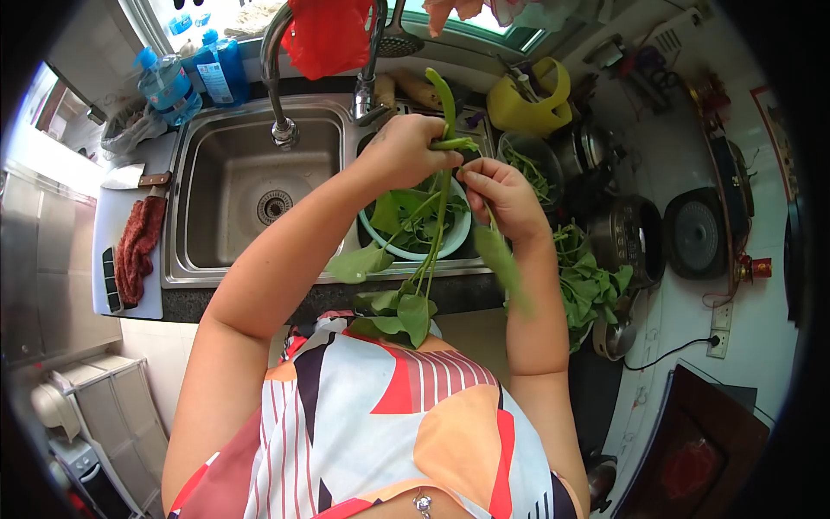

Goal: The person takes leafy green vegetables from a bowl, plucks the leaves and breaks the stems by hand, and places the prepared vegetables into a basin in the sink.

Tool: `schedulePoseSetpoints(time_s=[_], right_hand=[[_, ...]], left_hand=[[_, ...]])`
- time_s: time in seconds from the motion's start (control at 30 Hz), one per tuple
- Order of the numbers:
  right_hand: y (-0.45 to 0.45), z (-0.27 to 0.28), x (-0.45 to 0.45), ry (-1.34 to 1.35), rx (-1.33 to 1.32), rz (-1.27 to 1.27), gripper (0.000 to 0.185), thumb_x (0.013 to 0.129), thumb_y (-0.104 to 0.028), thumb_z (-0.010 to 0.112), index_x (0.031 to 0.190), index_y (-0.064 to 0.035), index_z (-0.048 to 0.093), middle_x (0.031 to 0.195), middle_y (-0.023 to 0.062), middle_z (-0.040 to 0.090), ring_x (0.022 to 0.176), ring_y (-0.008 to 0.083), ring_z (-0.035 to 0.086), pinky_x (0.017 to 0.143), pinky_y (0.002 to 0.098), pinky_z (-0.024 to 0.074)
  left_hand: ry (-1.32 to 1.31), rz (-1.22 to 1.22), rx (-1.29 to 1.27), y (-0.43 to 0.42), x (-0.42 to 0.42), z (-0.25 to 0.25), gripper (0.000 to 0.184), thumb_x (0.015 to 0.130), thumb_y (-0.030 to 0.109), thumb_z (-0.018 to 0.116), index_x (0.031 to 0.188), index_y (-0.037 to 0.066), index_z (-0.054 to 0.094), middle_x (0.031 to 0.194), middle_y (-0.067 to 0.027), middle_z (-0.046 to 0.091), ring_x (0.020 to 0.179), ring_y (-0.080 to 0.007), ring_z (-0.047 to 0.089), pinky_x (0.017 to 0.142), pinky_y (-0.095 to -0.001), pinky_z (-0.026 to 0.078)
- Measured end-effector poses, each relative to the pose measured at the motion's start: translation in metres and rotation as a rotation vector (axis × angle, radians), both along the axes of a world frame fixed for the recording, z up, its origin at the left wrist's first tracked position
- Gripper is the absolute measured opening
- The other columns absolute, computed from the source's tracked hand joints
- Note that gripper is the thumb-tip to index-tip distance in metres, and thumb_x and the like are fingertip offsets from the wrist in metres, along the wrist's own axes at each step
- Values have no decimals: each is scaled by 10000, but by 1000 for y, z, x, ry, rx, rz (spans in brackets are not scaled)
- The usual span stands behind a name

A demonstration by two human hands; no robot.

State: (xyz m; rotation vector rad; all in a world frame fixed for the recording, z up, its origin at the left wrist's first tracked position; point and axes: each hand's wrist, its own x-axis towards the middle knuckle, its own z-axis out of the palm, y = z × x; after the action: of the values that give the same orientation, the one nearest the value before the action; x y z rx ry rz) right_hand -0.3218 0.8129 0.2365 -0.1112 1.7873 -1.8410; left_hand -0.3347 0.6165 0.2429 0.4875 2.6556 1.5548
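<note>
My left hand (410, 149) is closed around a bunch of green stems (445, 186), above the right sink basin. The stems hang down, with broad leaves (406, 318) at their lower ends near my shirt. Close beside it, my right hand (506, 197) pinches a thin leafy stem, whose leaf (500, 259) is blurred below the fingers. Under both hands a light blue bowl (465, 232) holds leaves and stems. To the right, a clear bowl (558, 164) contains cut green stems, and a heap of leafy greens (590, 285) lies on the counter.
An empty steel basin (233, 164) is at the left, under a faucet (275, 78). A knife (130, 177) and a red-brown cloth (140, 238) rest on a white board (108, 208). Behind are a red bag (327, 39) and a yellow container (519, 108); a cooker (635, 242) stands right.
</note>
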Motion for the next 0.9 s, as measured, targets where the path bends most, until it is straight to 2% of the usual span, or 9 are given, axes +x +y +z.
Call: schedulePoseSetpoints(time_s=[0.17,0.27,0.4,0.6,0.7,0.8,0.9], right_hand=[[-5,-3,2,-153,-118,39,145,891,-156,488,882,-34,565,618,21,563,474,74,505,441,170,392],[-4,-17,2,-237,-318,39,147,899,-153,460,878,-38,550,644,37,579,509,99,537,459,184,428],[-8,-27,5,-359,-460,-51,151,902,-165,438,862,-50,528,677,42,585,548,115,543,460,218,447],[-15,-34,7,-410,-503,-137,165,896,-202,438,855,-72,531,669,27,581,533,123,537,463,251,460],[-16,-39,6,-465,-541,-153,166,899,-201,435,870,-77,541,678,27,588,535,132,539,468,260,467],[-19,-37,10,-543,-683,-130,170,910,-207,436,910,-75,544,726,43,618,581,149,578,505,275,503],[-27,-34,22,-570,-804,-210,177,921,-206,428,950,-71,539,784,62,641,644,170,615,553,298,536]], left_hand=[[24,6,-6,3,-3,-8,223,725,178,695,770,-19,600,605,-50,539,554,-101,452,533,-285,391],[-72,8,91,3,-8,-16,229,722,176,694,813,-20,619,636,-51,564,583,-94,478,562,-270,405],[-119,22,163,4,-10,-23,245,722,180,694,846,-22,633,676,-41,588,617,-83,496,587,-256,413],[-166,68,245,6,-7,-30,249,738,181,689,873,-21,637,725,-24,610,651,-69,507,611,-248,422],[-161,59,286,9,-10,-40,254,750,181,682,897,-21,635,748,-23,618,675,-66,517,630,-243,429],[-164,41,313,8,-10,-40,259,759,181,676,914,-21,632,763,-25,622,691,-67,526,643,-244,434],[-185,27,326,9,-12,-44,258,765,178,671,925,-21,628,774,-29,625,697,-69,533,651,-249,438]])
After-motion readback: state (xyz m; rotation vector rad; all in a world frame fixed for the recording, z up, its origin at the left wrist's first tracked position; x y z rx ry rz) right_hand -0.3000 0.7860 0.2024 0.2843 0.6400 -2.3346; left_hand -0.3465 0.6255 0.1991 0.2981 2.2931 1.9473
